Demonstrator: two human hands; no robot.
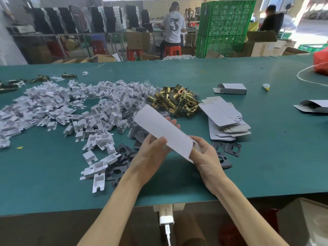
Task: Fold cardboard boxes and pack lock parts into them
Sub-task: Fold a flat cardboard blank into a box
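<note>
Seen from the head camera, a long, smooth white cardboard box, not yet squared up and showing one flat matte face, is held slantwise in the air above the middle of the table, somewhat back from its near edge. The left hand grips its middle, thumb lying across the near face and fingertips showing past the far side. The right hand clasps the lower, open end, where a flap shows, with its fingers curled about it. The dull teal, felt-like table top carries a wide, loose heap of small white notched inserts across its left half. Toward the middle lies a pile of shiny brass-coloured metal latch bolts, with small clear bags of dark screws just beside it. Right of the brass pile rests a fanned stack of flat white box blanks with rounded tabs. Flat black metal strike plates lie just in front of that stack. One folded white box lies farther toward the far edge.
</note>
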